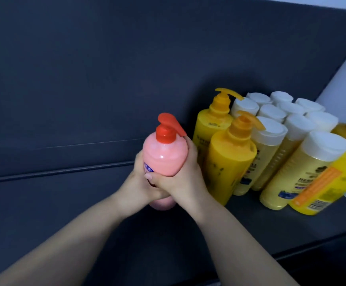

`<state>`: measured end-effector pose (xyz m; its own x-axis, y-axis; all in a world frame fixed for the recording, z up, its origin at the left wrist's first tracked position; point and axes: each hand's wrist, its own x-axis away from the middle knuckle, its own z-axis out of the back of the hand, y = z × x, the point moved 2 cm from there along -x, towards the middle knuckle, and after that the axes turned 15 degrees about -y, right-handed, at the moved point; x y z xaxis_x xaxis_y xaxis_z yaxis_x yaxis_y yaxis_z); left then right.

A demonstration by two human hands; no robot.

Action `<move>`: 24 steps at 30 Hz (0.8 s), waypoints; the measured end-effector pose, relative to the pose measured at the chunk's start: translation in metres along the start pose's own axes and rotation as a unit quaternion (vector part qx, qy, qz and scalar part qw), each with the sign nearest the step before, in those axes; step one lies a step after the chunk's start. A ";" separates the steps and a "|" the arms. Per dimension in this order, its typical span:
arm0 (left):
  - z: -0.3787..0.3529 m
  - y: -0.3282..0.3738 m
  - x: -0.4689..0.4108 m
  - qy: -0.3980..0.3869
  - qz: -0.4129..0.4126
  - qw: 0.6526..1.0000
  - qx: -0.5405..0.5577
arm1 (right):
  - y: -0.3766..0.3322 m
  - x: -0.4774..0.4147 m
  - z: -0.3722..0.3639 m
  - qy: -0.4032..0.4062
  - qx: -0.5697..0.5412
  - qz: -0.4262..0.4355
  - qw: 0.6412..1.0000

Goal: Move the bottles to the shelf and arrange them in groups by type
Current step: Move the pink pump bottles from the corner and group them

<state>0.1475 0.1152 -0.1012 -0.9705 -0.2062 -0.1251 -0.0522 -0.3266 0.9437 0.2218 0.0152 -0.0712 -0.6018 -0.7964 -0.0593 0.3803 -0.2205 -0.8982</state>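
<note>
Two bare forearms come up from the bottom of my view and meet over the dark shelf. The left hand curls round the left side of the pink bottle. The right hand clasps its right side, thumb across the front. Both grip the lower body, so the shoulder and red pump stand clear above the fingers. The bottle is upright; I cannot tell whether its base touches the shelf. A blue and white label peeks out beside the left fingers, too blurred for me to read. Just to its right stand two yellow pump bottles, then white-capped bottles packed in rows, their print unreadable. At the right edge a tilted yellow bottle shows an orange label with a barcode
</note>
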 end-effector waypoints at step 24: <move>0.076 0.054 0.286 0.208 -0.008 0.977 -0.049 | -0.120 0.135 -0.196 -0.197 -0.150 0.070 0.966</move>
<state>-0.1511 0.1090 -0.0624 -0.7885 -0.5512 -0.2727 -0.0236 -0.4161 0.9090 -0.0428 0.0446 -0.0573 -0.2228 -0.9721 -0.0731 0.1823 0.0321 -0.9827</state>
